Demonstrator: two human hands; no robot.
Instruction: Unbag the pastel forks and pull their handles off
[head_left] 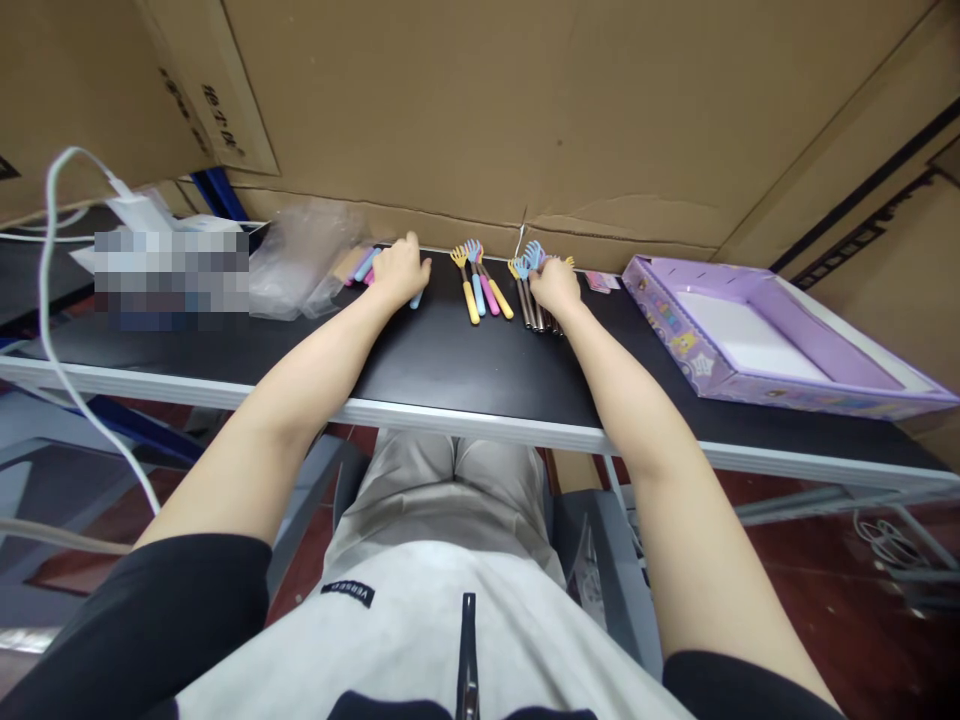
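My left hand (401,272) is closed at the back of the black table, with a blue handle (416,299) showing under its fingers. Beside it, to the left, lie pink and blue handles (367,264). In the middle several back scratchers (483,283) lie side by side, their small claw heads pointing away and their yellow, blue and pink handles toward me. On the right, my right hand (557,287) curls over a group of claw heads on bare metal rods (529,305). Its fingertips pinch among the rods and are partly hidden.
At the right stands a shallow purple box (795,385). A small pink card (600,282) lies near it. Clear plastic bags (300,260) and a white cable (49,230) are at the left. Cardboard walls (487,110) enclose the table's back and sides.
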